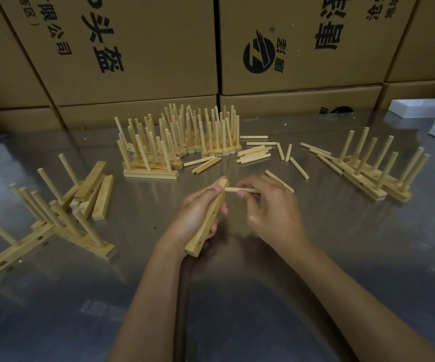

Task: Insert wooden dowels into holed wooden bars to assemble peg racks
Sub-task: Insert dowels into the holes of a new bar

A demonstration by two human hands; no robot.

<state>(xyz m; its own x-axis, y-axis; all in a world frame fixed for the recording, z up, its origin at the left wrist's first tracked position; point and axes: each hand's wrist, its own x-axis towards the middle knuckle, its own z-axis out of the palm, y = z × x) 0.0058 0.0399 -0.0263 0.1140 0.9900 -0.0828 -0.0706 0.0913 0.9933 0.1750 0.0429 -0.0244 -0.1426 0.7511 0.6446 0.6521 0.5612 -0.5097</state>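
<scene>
The person shows two bare forearms and two bare hands, with no sleeve reaching into view on either arm. The left hand (pixel 198 210) and the right hand (pixel 271 207) carry no gloves, rings, watch, bracelet or wrist strap. The fingers (pixel 247 190) are slim, and the nails that show are short and unpainted. Both forearms are lean and uncovered all the way to the lower edge of the view, where the arms run out of sight.

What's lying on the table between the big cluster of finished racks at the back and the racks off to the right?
In the head view, loose dowels lie scattered on the bare metal table between the finished racks and the right-hand racks.
</scene>
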